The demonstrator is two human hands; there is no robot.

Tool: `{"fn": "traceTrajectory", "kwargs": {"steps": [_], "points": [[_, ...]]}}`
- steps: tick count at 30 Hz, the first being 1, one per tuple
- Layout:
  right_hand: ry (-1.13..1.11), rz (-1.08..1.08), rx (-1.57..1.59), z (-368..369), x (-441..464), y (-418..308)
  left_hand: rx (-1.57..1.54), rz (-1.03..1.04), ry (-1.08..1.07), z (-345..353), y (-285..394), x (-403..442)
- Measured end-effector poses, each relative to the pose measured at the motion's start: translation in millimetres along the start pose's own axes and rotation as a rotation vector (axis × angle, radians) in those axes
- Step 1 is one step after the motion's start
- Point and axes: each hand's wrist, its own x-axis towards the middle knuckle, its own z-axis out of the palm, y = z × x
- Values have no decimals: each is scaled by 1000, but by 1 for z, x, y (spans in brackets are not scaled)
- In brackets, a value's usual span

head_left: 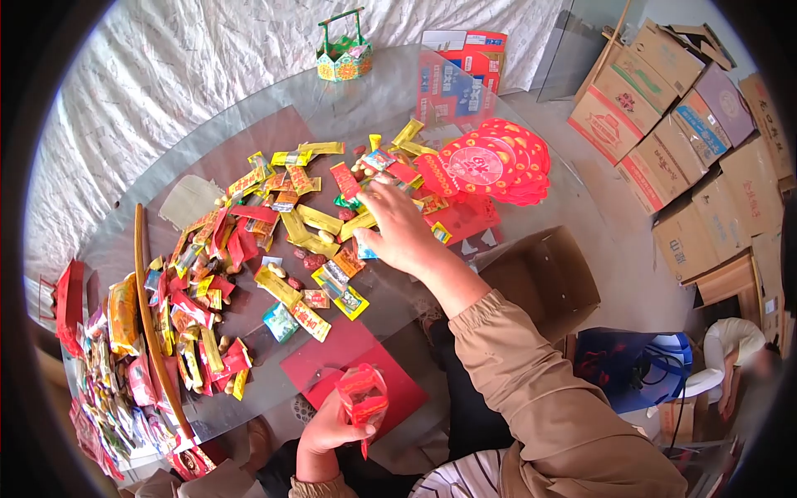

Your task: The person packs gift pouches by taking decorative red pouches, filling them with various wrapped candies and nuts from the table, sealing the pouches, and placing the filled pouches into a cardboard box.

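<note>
My left hand (332, 427) is closed around a small red bag (364, 397) with clear parts, held upright near the table's front edge. My right hand (397, 224) reaches over the pile of snacks and sweets, thumb and fingers apart. Its fingertips are beside a red wrapped packet (344, 180); contact between them cannot be made out. Around that hand lie yellow wrapped bars (319, 219), a dark red date (314, 261) and a yellow-and-white packet (342, 290). Below the pile, a red sheet (357, 365) is seen at the glass table's edge.
Red printed fan-shaped bags (490, 162) are stacked at the right. A green basket (343, 60) stands at the far edge. A wooden stick (151, 307) separates more packets at left. An open cardboard box (540, 282) is beside the table; stacked cartons (664, 141) stand behind. Another person (730, 353) is at right.
</note>
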Motion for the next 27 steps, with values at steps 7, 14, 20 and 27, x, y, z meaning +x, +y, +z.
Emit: {"fn": "traceTrajectory", "kwargs": {"steps": [7, 14, 20, 27], "points": [[-93, 211, -296, 9, 10, 56, 42, -29, 16, 10, 2, 7], [-103, 143, -338, 25, 12, 54, 58, -114, -51, -6, -13, 9], [-68, 54, -298, 38, 12, 41, 150, -76, -64, -4, -12, 15], [-78, -22, -234, 42, 14, 24, 412, -145, -90, -3, -12, 15]]}}
